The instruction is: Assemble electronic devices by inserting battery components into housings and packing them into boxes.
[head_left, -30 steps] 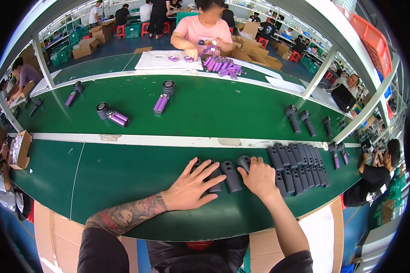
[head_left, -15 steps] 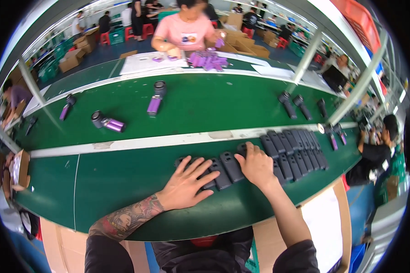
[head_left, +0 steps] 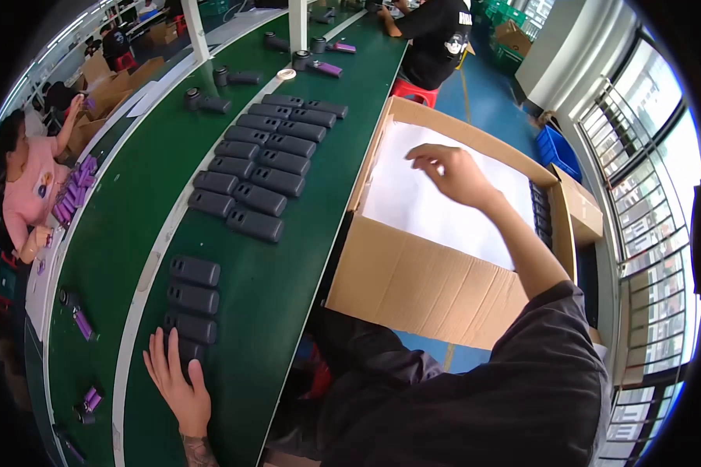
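Both hands have left the row of grey housings they pressed half a second ago, and the view has swung right toward a cardboard box.

Green belt (head_left: pixel 288 257) runs along the person's left. Box (head_left: pixel 413 280) stands just off the belt's right edge, open, lined with a white sheet (head_left: pixel 444 202); dark pieces (head_left: pixel 539 210) stand in a file along its far right wall.

Right hand (head_left: pixel 452 173) hovers over the sheet, fingers loosely spread, holding nothing that shows. Reads as reaching into the box, empty.

Left hand (head_left: pixel 177 381) lies flat at the belt's near end, fingers apart, covering the nearest housing (head_left: pixel 188 350) of a short column of four (head_left: pixel 193 300). Not clamped, only resting on it.

Farther up the belt, two long rows of housings (head_left: pixel 269 156) lie side by side, untouched. Purple-tipped parts (head_left: pixel 82 323) sit by the left edge. Nothing lies between column and box.
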`<action>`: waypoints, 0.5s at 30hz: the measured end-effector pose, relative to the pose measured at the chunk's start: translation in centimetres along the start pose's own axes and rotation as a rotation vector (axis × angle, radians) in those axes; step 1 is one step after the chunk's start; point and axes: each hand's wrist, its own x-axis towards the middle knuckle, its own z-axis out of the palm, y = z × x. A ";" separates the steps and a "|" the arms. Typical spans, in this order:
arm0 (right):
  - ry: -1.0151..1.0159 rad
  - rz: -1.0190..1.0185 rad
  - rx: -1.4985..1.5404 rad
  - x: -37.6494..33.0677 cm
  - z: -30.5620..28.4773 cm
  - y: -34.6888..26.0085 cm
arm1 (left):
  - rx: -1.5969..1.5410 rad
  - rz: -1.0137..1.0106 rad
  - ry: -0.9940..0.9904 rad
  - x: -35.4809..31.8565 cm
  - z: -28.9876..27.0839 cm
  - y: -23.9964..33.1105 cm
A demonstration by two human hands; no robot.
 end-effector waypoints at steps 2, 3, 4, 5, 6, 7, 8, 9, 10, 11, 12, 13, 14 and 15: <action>-0.138 0.252 -0.088 -4.9 -4.4 10.0 | -0.027 -0.003 -0.019 -0.1 -0.2 0.2; -0.281 0.401 -0.177 -8.1 -6.5 14.1 | -0.031 -0.007 -0.024 -0.1 -0.3 0.1; -0.435 0.528 -0.214 -11.1 -8.0 16.6 | -0.031 -0.017 -0.022 0.0 -0.2 -0.1; -0.591 0.653 -0.247 -14.1 -9.0 18.8 | -0.031 -0.028 -0.020 0.1 0.0 -0.2; -0.663 0.731 -0.237 -16.7 -9.4 20.2 | -0.031 -0.040 -0.017 0.2 0.1 -0.1; -0.694 0.751 -0.204 -18.8 -9.3 20.8 | -0.034 -0.029 -0.024 0.3 0.1 -0.1; -0.725 0.769 -0.172 -20.6 -8.8 21.5 | -0.038 -0.041 -0.022 0.3 0.0 0.0; -0.723 0.782 -0.169 -22.2 -7.9 22.0 | -0.043 -0.050 -0.020 0.3 0.0 -0.1; -0.640 0.747 -0.182 -23.4 -6.9 22.3 | -0.048 -0.061 -0.017 0.4 0.0 -0.1; -0.558 0.710 -0.196 -24.5 -6.5 22.8 | -0.052 -0.073 -0.015 0.4 0.2 -0.2; -0.558 0.720 -0.193 -24.7 -6.4 22.8 | -0.053 -0.063 -0.019 0.4 0.4 -0.4; -0.579 0.733 -0.214 -24.7 -6.2 23.0 | -0.049 -0.054 -0.007 0.3 0.7 -0.8; -0.599 0.741 -0.235 -24.1 -6.1 22.9 | -0.044 -0.047 0.007 0.2 0.9 -1.1; -0.620 0.750 -0.257 -23.6 -6.0 22.8 | -0.039 -0.041 0.022 0.2 1.1 -1.4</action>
